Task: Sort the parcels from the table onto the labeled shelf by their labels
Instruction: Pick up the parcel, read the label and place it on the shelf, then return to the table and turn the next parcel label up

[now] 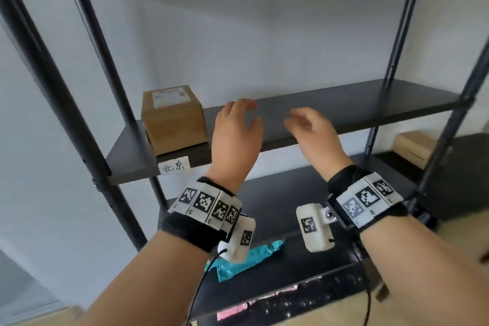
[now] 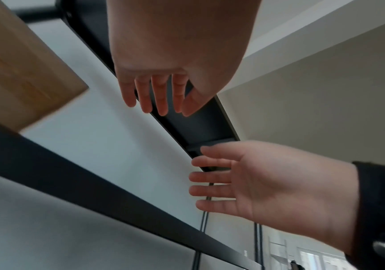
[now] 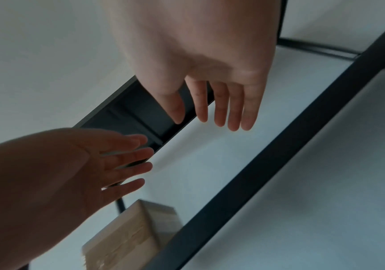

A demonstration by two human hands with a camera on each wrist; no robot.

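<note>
Both hands are raised in front of the black shelf (image 1: pixel 344 111), and neither holds anything: the left hand (image 1: pixel 235 135) has its fingers loosely spread and slightly bent, and the right hand (image 1: pixel 312 132) is just as relaxed, palm turned inward, with a gap between the two. A brown cardboard box (image 1: pixel 173 119) sits at the left end of the middle board, just beside the left hand but apart from it, above a white paper label (image 1: pixel 174 165) with handwritten characters stuck to the board's front edge. On the board below lies a teal soft parcel (image 1: pixel 248 257), and a second box (image 1: pixel 415 148) shows further right behind the frame. Judging by the empty hands next to a seated box, the placing step looks complete for this parcel. The table is not in view, so how many parcels are left cannot be told. The next move probably calls for turning to the table, choosing a parcel and reading its label before matching it to a board.
</note>
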